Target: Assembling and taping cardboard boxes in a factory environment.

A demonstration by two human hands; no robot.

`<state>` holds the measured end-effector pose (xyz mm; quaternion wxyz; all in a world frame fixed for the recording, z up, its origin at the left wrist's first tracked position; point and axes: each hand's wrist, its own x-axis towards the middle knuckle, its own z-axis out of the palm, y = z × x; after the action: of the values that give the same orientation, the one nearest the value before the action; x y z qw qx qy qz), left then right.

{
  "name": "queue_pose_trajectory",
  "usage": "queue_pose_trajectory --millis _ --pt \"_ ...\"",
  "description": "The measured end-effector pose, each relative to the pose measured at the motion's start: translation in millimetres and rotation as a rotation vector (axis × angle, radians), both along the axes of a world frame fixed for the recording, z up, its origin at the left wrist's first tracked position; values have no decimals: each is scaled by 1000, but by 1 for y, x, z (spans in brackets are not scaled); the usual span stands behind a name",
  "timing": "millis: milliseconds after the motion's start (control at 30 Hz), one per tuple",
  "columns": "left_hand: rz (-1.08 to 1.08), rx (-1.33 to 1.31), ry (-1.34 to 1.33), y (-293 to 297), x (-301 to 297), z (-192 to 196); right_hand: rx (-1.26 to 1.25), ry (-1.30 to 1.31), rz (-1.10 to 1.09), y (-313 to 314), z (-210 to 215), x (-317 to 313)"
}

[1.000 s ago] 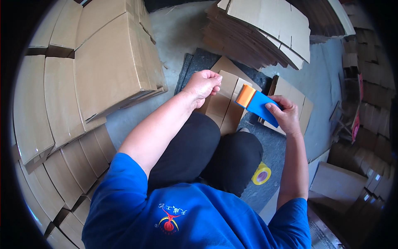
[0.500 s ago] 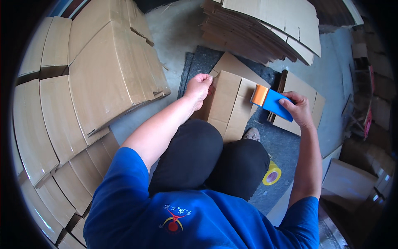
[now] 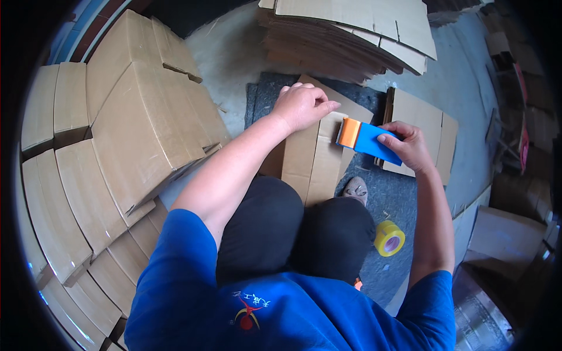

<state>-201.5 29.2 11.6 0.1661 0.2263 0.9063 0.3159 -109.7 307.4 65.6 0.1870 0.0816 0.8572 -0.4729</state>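
Observation:
Between my knees and the dark mat stands a brown cardboard box (image 3: 301, 161), its closed flaps meeting along a seam. My right hand (image 3: 407, 146) grips a blue tape dispenser (image 3: 374, 142) by its body. The dispenser's orange front, with a toothed edge, is over the right side of the box near its far end. Over the far left part of the box top is my left hand (image 3: 304, 108), its fingers curled and thumb against the index finger. Whatever that hand may pinch is too small to make out.
Several cardboard boxes (image 3: 129, 123) are stacked at the left. Flat cardboard sheets (image 3: 351, 35) pile up at the far side, and more flattened cardboard (image 3: 418, 126) lies right of the mat (image 3: 380, 199). A yellow tape roll (image 3: 389, 238) rests by my right knee.
My left hand has moved from the box's left side to over its far top. My right hand and the tape dispenser have shifted slightly left. The view has also shifted.

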Motion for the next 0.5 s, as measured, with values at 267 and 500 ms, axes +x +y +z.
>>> queue_pose_trajectory --millis 267,500 --pt "-521 81 -537 43 -37 -8 -38 6 40 -1 4 -1" --pt "-533 17 -606 44 -42 -21 -18 -15 37 14 15 -7"
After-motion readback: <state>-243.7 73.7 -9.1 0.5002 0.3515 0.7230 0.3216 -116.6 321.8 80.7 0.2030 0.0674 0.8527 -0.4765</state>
